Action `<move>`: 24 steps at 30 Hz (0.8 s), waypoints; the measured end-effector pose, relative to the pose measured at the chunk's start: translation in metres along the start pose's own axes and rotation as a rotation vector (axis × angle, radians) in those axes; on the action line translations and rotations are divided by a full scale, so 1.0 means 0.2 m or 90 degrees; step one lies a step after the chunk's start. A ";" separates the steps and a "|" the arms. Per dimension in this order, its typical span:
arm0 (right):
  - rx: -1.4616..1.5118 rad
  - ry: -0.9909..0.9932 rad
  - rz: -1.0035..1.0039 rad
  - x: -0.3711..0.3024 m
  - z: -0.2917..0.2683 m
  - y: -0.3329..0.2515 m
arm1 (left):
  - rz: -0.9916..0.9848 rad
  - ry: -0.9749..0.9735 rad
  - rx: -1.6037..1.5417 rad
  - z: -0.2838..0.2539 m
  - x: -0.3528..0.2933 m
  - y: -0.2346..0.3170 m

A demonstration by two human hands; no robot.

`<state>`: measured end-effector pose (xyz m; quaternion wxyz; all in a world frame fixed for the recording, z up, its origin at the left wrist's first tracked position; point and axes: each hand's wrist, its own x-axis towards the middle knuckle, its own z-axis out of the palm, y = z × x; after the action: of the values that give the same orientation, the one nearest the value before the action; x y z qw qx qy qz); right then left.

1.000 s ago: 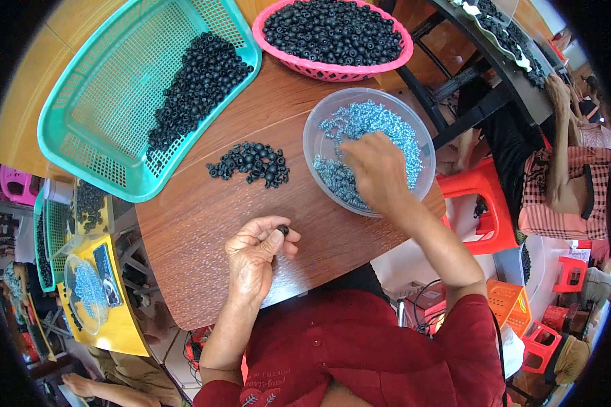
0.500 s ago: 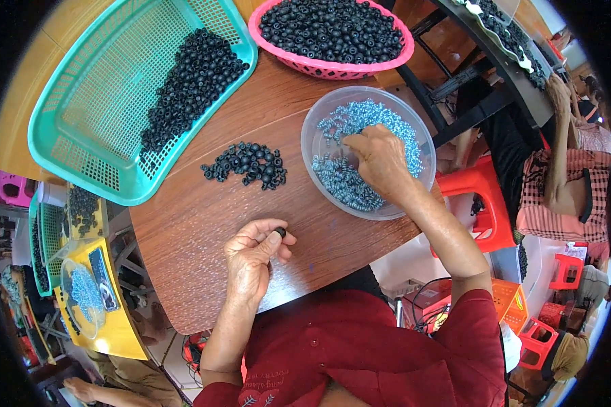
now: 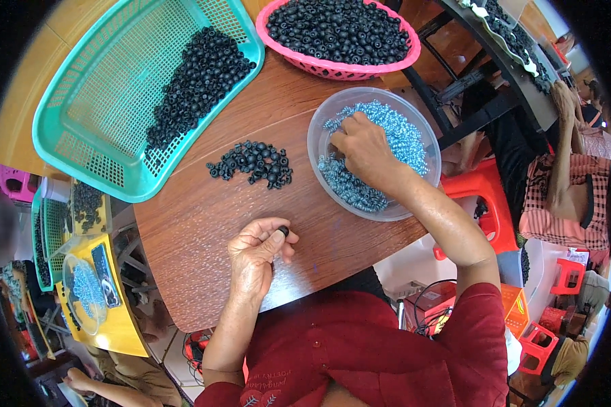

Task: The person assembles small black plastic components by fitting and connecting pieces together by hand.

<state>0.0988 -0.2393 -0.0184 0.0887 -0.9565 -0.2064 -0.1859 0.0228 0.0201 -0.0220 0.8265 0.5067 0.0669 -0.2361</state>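
My left hand (image 3: 252,254), above the front of the wooden table (image 3: 204,244), pinches a small round black plastic piece (image 3: 283,231) between thumb and forefinger. Reaching into a clear round tub (image 3: 313,146) is my right hand (image 3: 368,150), its fingers bent and drawn together. The tub holds many small bluish metal coil springs (image 3: 402,132). Whatever sits at my right fingertips is too small to make out. A loose pile of black plastic pieces (image 3: 251,163) lies on the table between the tub and a green basket.
The green mesh basket (image 3: 88,122), partly filled with black pieces, stands at the far left. A pink basket (image 3: 319,68) heaped with black pieces sits at the back. To the right is a red stool (image 3: 489,203). Other people work at tables on both sides.
My right hand has shifted slightly toward the far left side of the tub, its fingers now more bent. The left hand keeps its pinch on the black piece. The whole view has shifted slightly.
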 end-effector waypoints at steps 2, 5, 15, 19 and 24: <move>-0.016 -0.013 -0.018 0.02 -0.02 -0.01 | 0.000 0.003 -0.003 -0.01 0.00 0.00; -0.047 -0.029 -0.045 0.02 -0.04 -0.02 | -0.001 0.005 -0.004 0.00 0.00 0.00; 0.042 0.044 0.041 0.01 0.01 0.05 | 0.004 0.002 -0.005 0.01 -0.01 0.00; 0.222 0.045 0.122 0.00 -0.09 0.02 | -0.002 0.009 -0.005 0.00 -0.01 0.00; 0.600 -0.054 0.318 -0.03 -0.24 -0.14 | -0.007 -0.011 -0.053 0.02 -0.02 0.01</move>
<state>0.0664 -0.2276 0.0248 0.5418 -0.8397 -0.0366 -0.0070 0.0197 0.0192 -0.0161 0.8462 0.4693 0.0725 -0.2417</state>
